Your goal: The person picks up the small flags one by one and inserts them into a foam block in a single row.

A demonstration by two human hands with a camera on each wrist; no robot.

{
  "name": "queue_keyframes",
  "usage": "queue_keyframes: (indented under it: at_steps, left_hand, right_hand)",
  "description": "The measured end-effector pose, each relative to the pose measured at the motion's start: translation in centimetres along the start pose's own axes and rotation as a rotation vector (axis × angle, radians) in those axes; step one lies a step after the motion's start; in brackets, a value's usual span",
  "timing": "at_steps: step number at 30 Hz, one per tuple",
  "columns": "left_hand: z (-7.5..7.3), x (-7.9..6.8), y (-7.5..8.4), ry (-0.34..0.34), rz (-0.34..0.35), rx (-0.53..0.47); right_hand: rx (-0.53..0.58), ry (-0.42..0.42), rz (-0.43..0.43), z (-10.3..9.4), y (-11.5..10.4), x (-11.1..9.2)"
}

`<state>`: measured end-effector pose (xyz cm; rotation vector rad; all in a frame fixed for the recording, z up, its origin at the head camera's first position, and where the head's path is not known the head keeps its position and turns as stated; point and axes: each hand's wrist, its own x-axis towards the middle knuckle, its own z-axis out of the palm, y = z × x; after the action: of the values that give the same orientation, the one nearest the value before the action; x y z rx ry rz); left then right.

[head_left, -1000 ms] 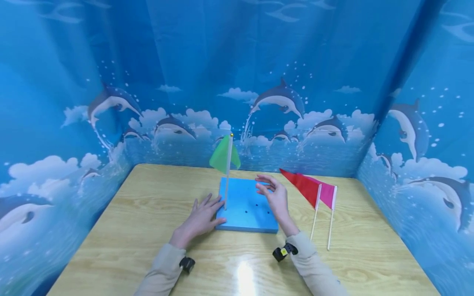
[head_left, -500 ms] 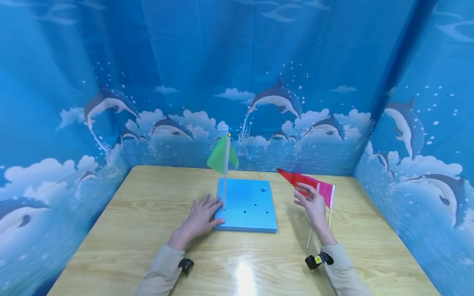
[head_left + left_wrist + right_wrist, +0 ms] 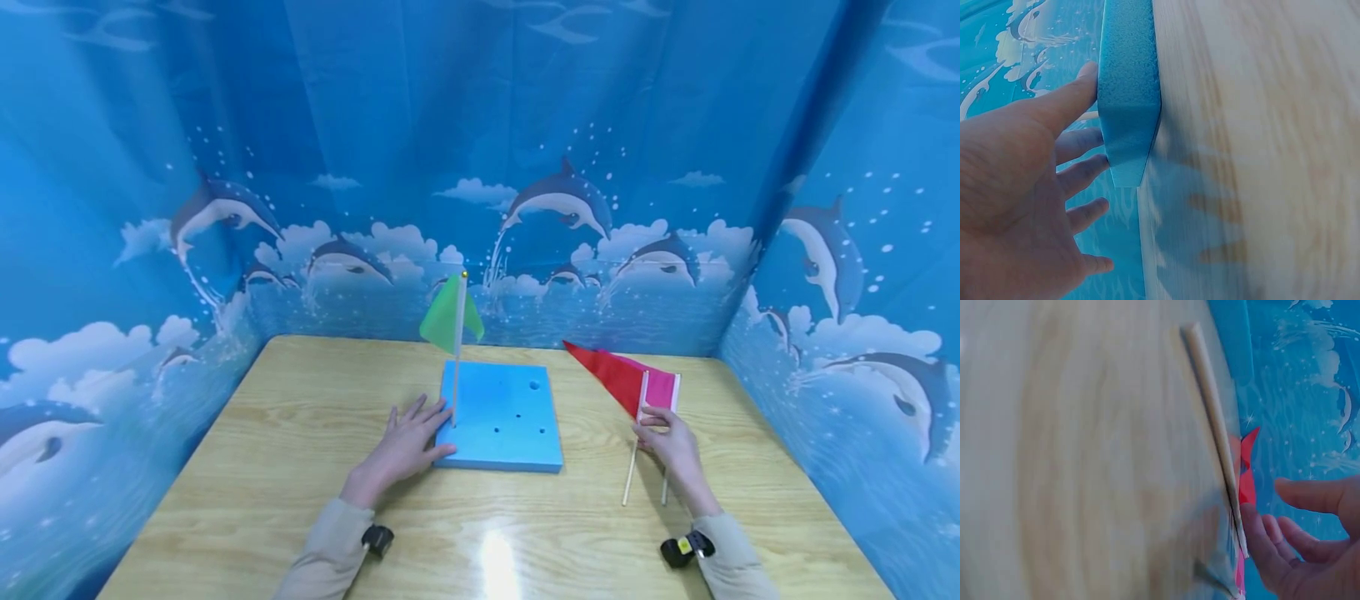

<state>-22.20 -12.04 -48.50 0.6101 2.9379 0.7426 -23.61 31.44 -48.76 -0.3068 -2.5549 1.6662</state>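
Note:
A blue foam board (image 3: pixel 502 400) with several small holes lies on the table, and a green flag (image 3: pixel 447 317) stands upright in its left side. My left hand (image 3: pixel 405 446) rests against the board's left edge with spread fingers; in the left wrist view its thumb and fingertips touch the foam block (image 3: pixel 1129 75). My right hand (image 3: pixel 675 446) is over the sticks of two flags lying to the right. A fingertip touches or nearly touches the red flag's stick (image 3: pixel 1213 406), thumb apart from it. The red flag (image 3: pixel 618 379) partly overlaps the pink flag (image 3: pixel 660 387), whose stick is partly hidden.
The wooden table (image 3: pixel 300 400) extends on all sides of the board. A blue curtain (image 3: pixel 420 125) printed with dolphins closes off the back and both sides. Each wrist carries a small black camera (image 3: pixel 377 540).
My right hand has moved from above the board rightward, past the red flag's cloth, and down to the flag sticks. The left hand stays at the board's edge.

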Motion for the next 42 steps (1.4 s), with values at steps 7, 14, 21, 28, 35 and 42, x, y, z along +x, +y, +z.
queue_keyframes:
  at_steps: [7,14,21,28,35,42]
  left_hand:
    - [0.1,0.0,-0.1,0.006,0.004,-0.005]
    - [0.2,0.1,-0.1,0.004,-0.001,-0.008]
    - [0.1,0.0,-0.1,0.011,0.005,-0.004]
    - [0.1,0.1,-0.2,0.007,0.006,-0.006]
    - [0.2,0.1,-0.2,0.005,0.000,-0.002]
    - [0.2,0.1,-0.2,0.007,0.000,-0.004]
  right_hand:
    - [-0.230,-0.094,0.030,-0.8,0.5,0.6]
    - [-0.502,-0.110,-0.031,-0.8,0.0,1.0]
    - [-0.498,-0.121,-0.053,-0.7,-0.3,0.7]
    - [-0.476,-0.119,-0.016,-0.8,-0.5,0.8]
    - [-0.434,-0.136,-0.020,-1.2,-1.0,0.5]
    - [-0.318,-0.120,-0.052,-1.0,-2.3,0.2]
